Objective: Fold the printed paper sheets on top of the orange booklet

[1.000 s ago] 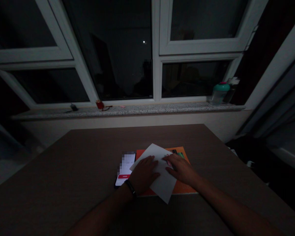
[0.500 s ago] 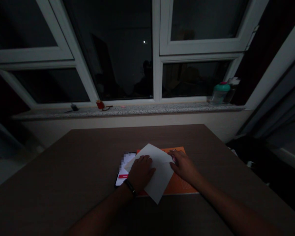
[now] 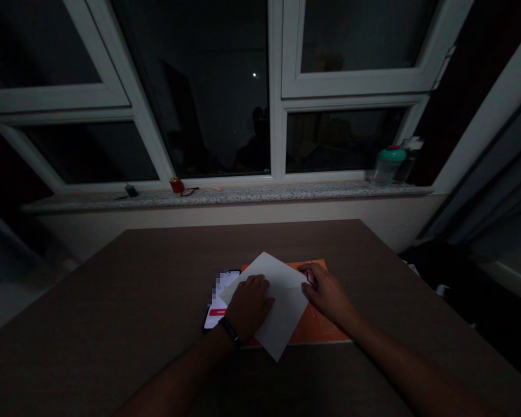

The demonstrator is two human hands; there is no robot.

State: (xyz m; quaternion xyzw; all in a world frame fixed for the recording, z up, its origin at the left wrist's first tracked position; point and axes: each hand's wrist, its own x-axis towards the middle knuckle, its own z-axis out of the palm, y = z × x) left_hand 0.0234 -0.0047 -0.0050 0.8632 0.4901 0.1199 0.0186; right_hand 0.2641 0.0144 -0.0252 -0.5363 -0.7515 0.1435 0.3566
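A white sheet of paper (image 3: 282, 295), turned like a diamond, lies over an orange book or booklet (image 3: 316, 327). My left hand (image 3: 249, 301), with a dark band on the wrist, lies flat on the sheet's left half, fingers stretched out. At the sheet's right corner my right hand (image 3: 325, 289) is curled, its thumb touching the paper edge and its index finger over the orange cover. Something small and pinkish shows between that thumb and finger; I cannot make out what it is. A phone (image 3: 221, 301) with a lit screen sits left of the paper, partly covered by it.
The brown table (image 3: 156, 260) reaches to the wall under a window. On the speckled sill (image 3: 243, 194) stand a small red jar (image 3: 176, 185), a dark small object (image 3: 131, 190) and a teal-lidded bottle (image 3: 391, 165). The room is dim.
My right hand has shifted very slightly at the sheet's right corner, and the pinkish thing shows a bit more. The paper has barely moved; my left hand stays in place.
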